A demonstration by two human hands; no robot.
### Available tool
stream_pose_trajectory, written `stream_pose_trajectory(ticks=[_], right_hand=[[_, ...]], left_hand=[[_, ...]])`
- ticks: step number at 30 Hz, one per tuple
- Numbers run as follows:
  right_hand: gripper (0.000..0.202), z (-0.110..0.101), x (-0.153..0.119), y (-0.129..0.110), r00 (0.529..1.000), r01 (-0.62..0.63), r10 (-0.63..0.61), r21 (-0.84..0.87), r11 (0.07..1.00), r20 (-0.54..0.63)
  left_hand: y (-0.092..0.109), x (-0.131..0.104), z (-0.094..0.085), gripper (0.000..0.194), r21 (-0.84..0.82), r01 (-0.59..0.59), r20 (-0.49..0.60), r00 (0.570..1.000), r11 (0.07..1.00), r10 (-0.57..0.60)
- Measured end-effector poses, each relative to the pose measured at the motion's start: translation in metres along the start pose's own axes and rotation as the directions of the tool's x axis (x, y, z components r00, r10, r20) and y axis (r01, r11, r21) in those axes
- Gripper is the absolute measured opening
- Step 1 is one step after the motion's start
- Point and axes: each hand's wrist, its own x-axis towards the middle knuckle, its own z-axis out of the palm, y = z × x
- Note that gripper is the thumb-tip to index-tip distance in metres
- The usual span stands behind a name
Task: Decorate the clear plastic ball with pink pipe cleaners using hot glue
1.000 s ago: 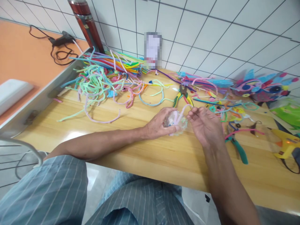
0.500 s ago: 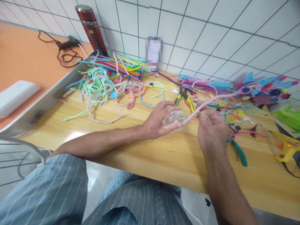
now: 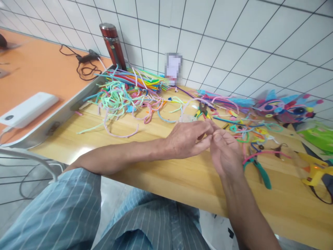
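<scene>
My left hand (image 3: 191, 139) and my right hand (image 3: 226, 149) meet above the wooden table, thumbs and fingertips pinched together. Both are closed on a fuzzy pale lilac pipe cleaner (image 3: 191, 101), though the stretch between the fingertips is hidden. Its visible part arches up from behind the left hand and over to the right. A see-through rounded piece (image 3: 187, 117) peeks out behind the left knuckles; whether that hand touches it I cannot tell. Beyond the fingers lie yellow-and-green pliers (image 3: 203, 109). Teal-handled pliers (image 3: 262, 173) rest right of my right wrist.
Tangled pipe cleaners (image 3: 117, 97) heap at the left, straight bundles behind them. A red thermos (image 3: 113, 45) and a phone (image 3: 173, 67) stand by the tiled wall. A colourful fuzzy figure (image 3: 283, 106), green packaging (image 3: 317, 135) and a yellow glue gun (image 3: 316, 170) are at the right.
My left hand has turned palm-down and moved right, and its fingertips now meet the right hand's. The pipe cleaner, straighter before, now arches behind the left hand. The camera view has shifted slightly.
</scene>
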Motion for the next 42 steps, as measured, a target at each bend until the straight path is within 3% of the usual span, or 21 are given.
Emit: stream_pose_trajectory(ticks=[7, 12, 21, 24, 27, 30, 35, 42], right_hand=[[0.024, 0.002, -0.003, 0.001, 0.998, 0.049, -0.05, -0.014, 0.999, -0.043], [0.019, 0.006, -0.004, 0.004, 0.986, 0.123, -0.127, -0.043, 0.992, -0.107], [0.009, 0.014, -0.011, 0.008, 0.958, 0.21, -0.217, -0.056, 0.976, -0.187], [0.01, 0.016, -0.01, 0.01, 0.952, 0.225, -0.226, -0.03, 0.974, -0.208], [0.015, 0.013, -0.008, 0.01, 0.956, 0.206, -0.196, 0.024, 0.978, -0.219], [0.016, 0.008, -0.005, 0.01, 0.974, 0.143, -0.124, 0.093, 0.985, -0.189], [0.017, 0.002, -0.002, 0.01, 0.993, 0.035, -0.014, 0.189, 0.981, -0.114], [0.016, 0.001, -0.001, 0.012, 0.999, 0.031, -0.025, 0.134, 0.991, -0.048]], left_hand=[[0.001, 0.0, 0.001, 0.02, -0.003, 0.032, 0.022, 0.999, 0.999, -0.032], [0.004, 0.003, 0.0, 0.023, -0.229, 0.102, 0.008, 0.995, 0.968, -0.103], [0.013, 0.005, 0.01, 0.025, -0.603, 0.243, -0.027, 0.946, 0.76, -0.324], [0.017, 0.006, 0.015, 0.026, -0.69, 0.302, 0.007, 0.912, 0.658, -0.411], [0.017, 0.007, 0.017, 0.025, -0.724, 0.328, 0.061, 0.907, 0.607, -0.417], [0.015, 0.007, 0.017, 0.02, -0.71, 0.304, 0.082, 0.932, 0.636, -0.354], [0.009, 0.006, 0.011, 0.018, -0.569, 0.273, 0.093, 0.959, 0.776, -0.27], [0.004, 0.006, 0.005, 0.019, -0.366, 0.172, 0.066, 0.985, 0.915, -0.159]])
